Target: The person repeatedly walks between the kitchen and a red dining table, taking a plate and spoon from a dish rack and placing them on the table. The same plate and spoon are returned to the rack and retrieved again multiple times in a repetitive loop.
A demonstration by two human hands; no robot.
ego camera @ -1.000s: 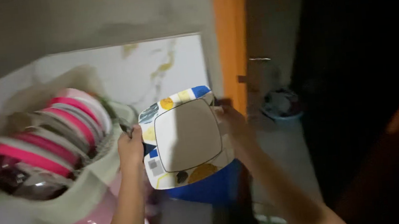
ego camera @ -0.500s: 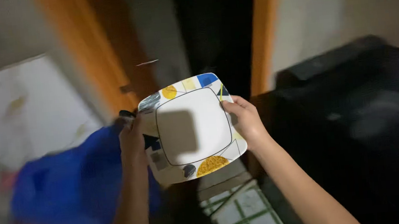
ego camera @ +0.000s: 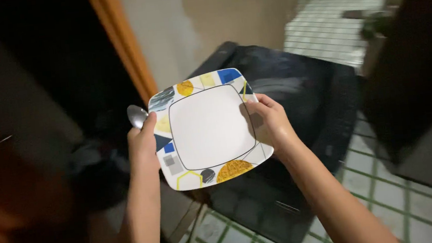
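I hold a square white plate (ego camera: 208,127) with a rim of blue, yellow and grey shapes, level in front of me. My left hand (ego camera: 143,144) grips its left edge and also holds a metal spoon (ego camera: 137,116), whose bowl sticks up above the fingers. My right hand (ego camera: 270,121) grips the plate's right edge, thumb on top. The plate's centre is bare.
Below the plate stands a large black box-like object (ego camera: 291,130) on a white tiled floor with green lines (ego camera: 387,195). An orange door frame (ego camera: 124,46) rises at the upper left, with a dark opening beside it. A dark cabinet (ego camera: 422,64) stands at the right.
The view has swung right, away from the dish rack and blue tub toward the black object and tiled floor. Both hands keep the plate; the spoon's bowl now shows clearly.
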